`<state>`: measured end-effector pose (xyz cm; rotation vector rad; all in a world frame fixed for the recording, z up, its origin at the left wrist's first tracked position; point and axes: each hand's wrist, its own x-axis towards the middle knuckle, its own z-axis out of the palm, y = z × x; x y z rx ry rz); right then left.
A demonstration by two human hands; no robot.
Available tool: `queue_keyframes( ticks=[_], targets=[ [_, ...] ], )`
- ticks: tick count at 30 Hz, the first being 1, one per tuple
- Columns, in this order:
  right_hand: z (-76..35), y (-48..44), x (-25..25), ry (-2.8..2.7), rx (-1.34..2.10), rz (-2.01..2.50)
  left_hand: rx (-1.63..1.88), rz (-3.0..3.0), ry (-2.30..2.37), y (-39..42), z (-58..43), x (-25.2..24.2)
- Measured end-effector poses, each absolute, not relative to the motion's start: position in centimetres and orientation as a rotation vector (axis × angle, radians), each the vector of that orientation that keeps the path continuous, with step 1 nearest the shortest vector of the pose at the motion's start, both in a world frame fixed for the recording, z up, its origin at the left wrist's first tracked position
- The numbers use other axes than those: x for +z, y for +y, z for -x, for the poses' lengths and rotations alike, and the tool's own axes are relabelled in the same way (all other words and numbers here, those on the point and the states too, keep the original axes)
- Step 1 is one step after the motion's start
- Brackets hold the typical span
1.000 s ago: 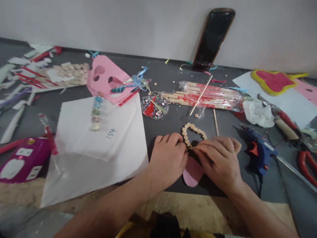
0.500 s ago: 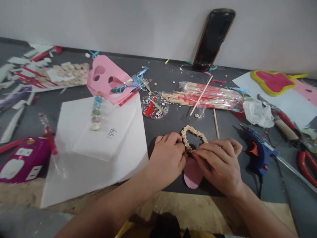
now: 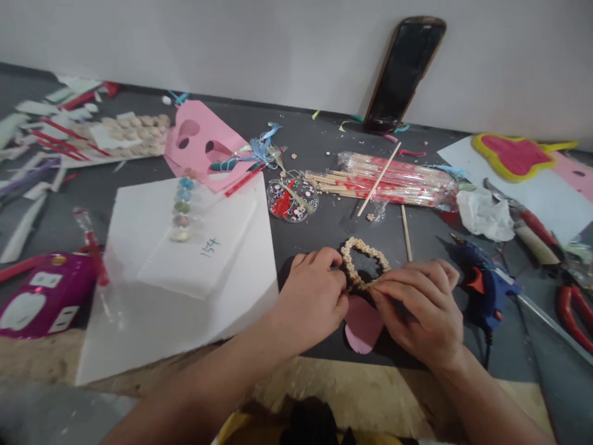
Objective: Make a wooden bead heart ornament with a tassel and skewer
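Observation:
A ring of small tan pieces [image 3: 373, 250] stands between my hands, its near edge just above a pink paper oval [image 3: 364, 327]. My left hand [image 3: 317, 290] is closed at the ring's left side, fingers curled down and tips hidden. From the right, my right hand [image 3: 419, 303] pinches the ring's near right edge between thumb and fingers. The pink oval lies on the dark tabletop below the ring, partly covered by the right hand. A wooden stick [image 3: 406, 232] lies just beyond the right hand.
A blue glue gun [image 3: 484, 281] and red-handled pliers [image 3: 574, 312] lie at right. Wrapped wooden sticks [image 3: 393, 179] and a round dish of beads [image 3: 293, 199] lie beyond. A phone [image 3: 405, 74] leans on the wall. White sheets [image 3: 139, 334] and a purple power strip [image 3: 49, 296] sit left.
My right hand has shifted slightly to the right along the ring's near edge, uncovering more of it. My left hand stays nearly still. The whole view has moved a little.

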<state>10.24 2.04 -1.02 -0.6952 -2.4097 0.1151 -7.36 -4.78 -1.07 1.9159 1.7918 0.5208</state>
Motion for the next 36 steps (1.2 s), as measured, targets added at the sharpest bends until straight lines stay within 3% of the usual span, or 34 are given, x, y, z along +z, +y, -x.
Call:
queue_keyframes(
  ticks=[11,19,36],
  targets=[
    [-10.6,2.4,-1.5,-2.399,0.352,0.796,0.510,-1.924,1.794,-4.6,7.4,-1.1],
    [-10.5,2.0,-1.4,-2.494,0.268,0.613,0.513,-1.926,1.774,-4.6,7.6,-0.9],
    [-10.5,2.0,-1.7,-2.495,0.202,0.671,0.436,-1.919,1.642,-4.7,8.5,-0.2]
  ],
)
